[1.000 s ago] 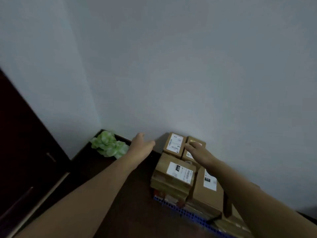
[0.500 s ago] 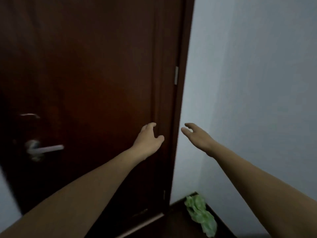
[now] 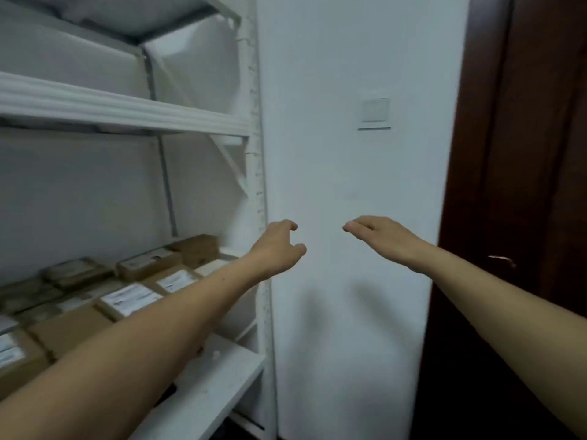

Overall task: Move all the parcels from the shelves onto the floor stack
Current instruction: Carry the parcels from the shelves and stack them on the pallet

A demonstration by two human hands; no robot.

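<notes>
Head turned away from floor stack, past door (image 3: pixel 524 185), now faces shelf (image 3: pixel 203 389). Left hand (image 3: pixel 279 246) loose and empty. Right hand (image 3: pixel 381 239) flat and empty. Many parcels (image 3: pixel 133 298) wait on shelf, left of hands. Probably reaching for next one. Lots left.

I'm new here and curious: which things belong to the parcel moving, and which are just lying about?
Job: parcels on the white shelf; left hand and right hand, both empty.
Just there: light switch; brown door; wall.
</notes>
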